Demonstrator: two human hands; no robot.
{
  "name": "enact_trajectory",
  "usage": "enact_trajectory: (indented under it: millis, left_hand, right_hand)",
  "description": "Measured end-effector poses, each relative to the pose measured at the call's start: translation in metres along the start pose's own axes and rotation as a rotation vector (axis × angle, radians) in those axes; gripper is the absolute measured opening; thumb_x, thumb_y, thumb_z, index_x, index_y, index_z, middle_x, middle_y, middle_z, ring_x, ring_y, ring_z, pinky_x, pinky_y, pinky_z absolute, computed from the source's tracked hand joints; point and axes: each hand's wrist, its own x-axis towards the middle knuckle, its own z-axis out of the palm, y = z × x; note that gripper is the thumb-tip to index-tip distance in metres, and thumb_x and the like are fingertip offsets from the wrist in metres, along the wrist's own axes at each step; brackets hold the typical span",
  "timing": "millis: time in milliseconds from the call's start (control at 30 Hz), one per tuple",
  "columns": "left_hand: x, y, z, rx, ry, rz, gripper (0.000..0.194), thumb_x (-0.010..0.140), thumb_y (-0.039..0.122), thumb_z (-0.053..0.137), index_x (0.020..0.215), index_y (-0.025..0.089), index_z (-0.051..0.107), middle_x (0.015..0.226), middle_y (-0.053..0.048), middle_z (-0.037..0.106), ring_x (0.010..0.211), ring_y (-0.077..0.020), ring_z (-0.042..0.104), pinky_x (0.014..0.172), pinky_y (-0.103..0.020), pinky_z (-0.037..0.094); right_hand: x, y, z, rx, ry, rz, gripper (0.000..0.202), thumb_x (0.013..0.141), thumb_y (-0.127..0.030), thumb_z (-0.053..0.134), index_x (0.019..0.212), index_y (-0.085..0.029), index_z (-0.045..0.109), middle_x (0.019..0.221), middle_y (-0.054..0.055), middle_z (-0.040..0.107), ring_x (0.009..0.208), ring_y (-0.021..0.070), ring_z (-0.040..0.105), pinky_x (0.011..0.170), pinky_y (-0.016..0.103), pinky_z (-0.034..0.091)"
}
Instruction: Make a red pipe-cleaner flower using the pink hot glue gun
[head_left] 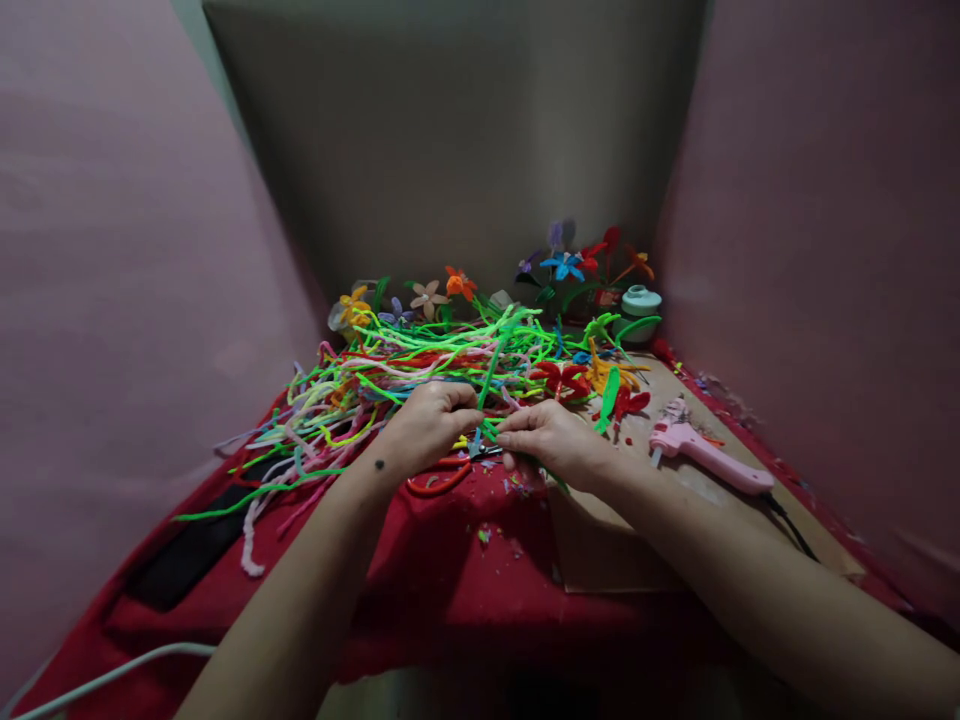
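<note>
Curled fingers hide the grip: left hand (433,422) and right hand (553,438), nearly closed, pinch a green stem (490,378) above the bench (450,590). Red-handled scissors (439,487), partly covered, lie at seven o'clock; the jar (636,326) at two, contents unclear

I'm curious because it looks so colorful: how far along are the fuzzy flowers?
Partway, it seems. The blue flower and tan flower at the back already look finished. Now the left hand and right hand are pinching green fuzzy sticks. The big pile of loose fuzzy sticks is still unshaped; I can't tell how many will be used.
</note>
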Motion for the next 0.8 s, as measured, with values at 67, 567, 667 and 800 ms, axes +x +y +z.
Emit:
enact_trajectory:
  millis: [67,567,667,800]
  left_hand:
    - [0.008,0.002,-0.005,0.026,-0.046,0.005,0.018,0.066,0.024,0.052,0.052,0.017,0.044,0.049,0.006,0.034,0.048,-0.0081,0.030,0.044,-0.021,0.022]
    - [0.019,-0.020,0.013,-0.389,0.001,-0.140,0.024,0.068,0.030,0.056,0.056,0.018,0.039,0.045,0.008,0.032,0.039,-0.0047,0.027,0.040,-0.019,0.019]
    - [0.015,-0.022,0.007,-0.387,-0.072,-0.120,0.024,0.071,0.032,0.055,0.059,0.017,0.041,0.048,0.008,0.034,0.040,-0.0046,0.028,0.040,-0.019,0.019]
    - [0.008,-0.017,0.002,-0.362,-0.220,-0.057,0.022,0.073,0.033,0.055,0.064,0.016,0.045,0.052,0.007,0.036,0.043,-0.0053,0.030,0.041,-0.019,0.022]
  right_hand:
    - [0.001,0.001,-0.002,0.003,0.010,-0.001,0.026,0.073,-0.022,0.056,0.049,-0.015,0.053,0.037,-0.005,0.045,0.026,0.0038,0.035,0.028,0.018,0.024]
    - [0.010,0.016,-0.010,0.193,-0.123,0.122,0.019,0.077,-0.029,0.055,0.086,-0.012,0.061,0.052,0.000,0.058,0.036,0.0106,0.052,0.036,0.023,0.044]
    - [0.009,0.013,-0.010,-0.184,0.106,-0.218,0.026,0.083,-0.025,0.048,0.103,-0.013,0.060,0.075,0.007,0.065,0.061,0.0147,0.061,0.059,0.031,0.052]
    - [0.008,0.011,-0.008,-0.890,0.492,-0.797,0.030,0.085,-0.017,0.048,0.112,-0.014,0.061,0.106,0.012,0.062,0.098,0.0216,0.050,0.088,0.039,0.042]
